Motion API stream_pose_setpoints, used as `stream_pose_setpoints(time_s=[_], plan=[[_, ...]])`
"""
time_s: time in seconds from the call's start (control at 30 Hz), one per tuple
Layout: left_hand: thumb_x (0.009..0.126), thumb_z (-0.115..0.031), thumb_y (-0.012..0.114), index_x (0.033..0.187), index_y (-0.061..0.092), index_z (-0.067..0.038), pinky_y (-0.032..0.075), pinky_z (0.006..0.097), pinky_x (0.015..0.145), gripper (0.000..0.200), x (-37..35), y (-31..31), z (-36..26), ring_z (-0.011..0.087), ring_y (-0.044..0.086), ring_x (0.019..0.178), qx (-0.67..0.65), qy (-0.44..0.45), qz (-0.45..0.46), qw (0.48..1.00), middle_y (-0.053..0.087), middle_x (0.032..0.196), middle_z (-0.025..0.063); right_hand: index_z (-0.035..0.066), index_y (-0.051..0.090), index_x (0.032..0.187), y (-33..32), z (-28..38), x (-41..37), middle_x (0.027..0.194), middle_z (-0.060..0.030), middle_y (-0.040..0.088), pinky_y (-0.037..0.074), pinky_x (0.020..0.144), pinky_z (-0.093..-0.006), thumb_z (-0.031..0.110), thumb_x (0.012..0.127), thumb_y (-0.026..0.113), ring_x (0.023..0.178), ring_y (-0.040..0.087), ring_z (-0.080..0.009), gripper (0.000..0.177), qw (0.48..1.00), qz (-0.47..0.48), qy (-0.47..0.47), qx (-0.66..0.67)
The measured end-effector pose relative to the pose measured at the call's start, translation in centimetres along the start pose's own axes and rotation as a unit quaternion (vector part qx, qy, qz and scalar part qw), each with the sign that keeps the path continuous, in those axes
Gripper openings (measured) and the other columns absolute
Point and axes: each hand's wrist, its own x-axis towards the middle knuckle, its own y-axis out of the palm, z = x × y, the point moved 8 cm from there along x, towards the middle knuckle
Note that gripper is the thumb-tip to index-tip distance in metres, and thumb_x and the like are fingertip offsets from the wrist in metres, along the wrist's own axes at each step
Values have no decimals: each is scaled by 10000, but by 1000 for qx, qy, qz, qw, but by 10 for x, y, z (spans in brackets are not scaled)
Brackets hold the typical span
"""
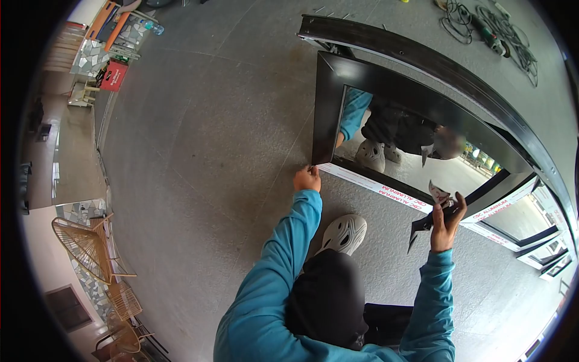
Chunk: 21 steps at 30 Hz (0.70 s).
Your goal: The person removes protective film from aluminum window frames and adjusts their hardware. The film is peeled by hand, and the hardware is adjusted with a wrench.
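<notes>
A black-framed window panel (329, 108) with reflective glass (416, 139) stands on the floor in front of me. White protective tape (386, 188) with red "CDC ALUMINUM" print covers its near edge. My left hand (308, 179) is closed, its fingertips pinched together at the left end of that taped edge. What lies between them is too small to make out. To the right, my right hand (445, 225) grips a crumpled piece of tape (439, 194), white with red marks on one part. Its dark, pointed end (418, 228) hangs left of the fingers.
A long black curved-looking frame (410, 57) lies behind the panel. More taped frames (512, 211) stand at right. An angle grinder (487, 35) and coiled cables (512, 45) lie at upper right. Wicker chairs (84, 247) and a red crate (113, 75) line the left side.
</notes>
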Motion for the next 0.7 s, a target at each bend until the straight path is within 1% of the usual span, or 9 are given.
stream_pose_setpoints(time_s=[0.03, 0.17, 0.27, 0.3, 0.37, 0.43, 0.53, 0.63, 0.7], plan=[[836, -266, 636, 966, 692, -14, 534, 393, 719, 289, 5, 1, 3, 321, 675, 816, 26, -15, -7, 1000, 688, 849, 175, -7, 332, 1317, -4, 10, 5, 1204, -159, 431, 342, 971, -333, 212, 866, 649, 1060, 445, -230, 592, 998, -10, -28, -60], [832, -240, 628, 923, 717, -72, 533, 414, 708, 211, 8, -4, 5, 334, 671, 796, 65, -57, -3, 996, 688, 831, 171, -30, 336, 1285, 4, 70, 28, 1185, -177, 441, 359, 948, -320, 143, 831, 678, 1049, 453, -227, 595, 993, 5, -103, -57], [822, -236, 632, 925, 699, -41, 530, 427, 729, 231, 6, -7, -3, 347, 666, 822, 123, -80, 37, 988, 687, 851, 175, -22, 350, 1290, 6, 104, 54, 1149, -173, 474, 405, 901, -317, 184, 829, 691, 1000, 485, -213, 609, 990, 1, -132, -42], [822, -236, 632, 925, 699, -41, 530, 427, 729, 231, 6, -7, -4, 347, 666, 822, 122, -80, 36, 989, 687, 851, 175, -14, 357, 1293, 6, 111, 62, 1135, -173, 486, 421, 884, -316, 194, 828, 695, 985, 494, -207, 611, 989, 0, -142, -43], [811, -302, 642, 930, 693, -51, 525, 435, 768, 282, 5, -2, -2, 351, 658, 866, 108, -70, 43, 991, 689, 914, 158, 12, 373, 1300, 8, 128, 76, 1109, -169, 507, 474, 755, -277, 221, 829, 700, 849, 541, -172, 610, 986, 2, -157, -50], [810, -316, 648, 963, 674, -30, 519, 446, 778, 325, 5, 1, 0, 373, 646, 889, 79, -65, 49, 994, 680, 929, 183, 9, 376, 1298, 12, 145, 86, 1096, -168, 526, 502, 726, -284, 229, 832, 701, 818, 576, -165, 610, 977, 9, -194, -83], [812, -339, 648, 938, 660, -5, 521, 446, 758, 357, 5, 2, 1, 382, 646, 872, 86, -54, 19, 995, 675, 915, 202, 10, 378, 1300, 19, 158, 94, 1061, -169, 555, 526, 742, -312, 228, 832, 704, 839, 611, -178, 610, 964, 1, -238, -120], [819, -329, 651, 898, 649, 14, 526, 433, 724, 352, 1, 3, -1, 378, 651, 847, 55, -37, 6, 998, 674, 899, 207, 13, 383, 1301, 23, 161, 102, 1058, -163, 569, 541, 752, -331, 244, 835, 703, 869, 628, -190, 611, 968, 12, -223, -111], [795, -227, 688, 860, 634, -1, 526, 432, 692, 242, -4, -4, -6, 377, 652, 818, 1, -6, -33, 999, 667, 882, 200, 11, 395, 1295, 25, 162, 107, 1069, -165, 568, 538, 758, -329, 238, 831, 708, 882, 625, -194, 604, 971, 19, -217, -103]])
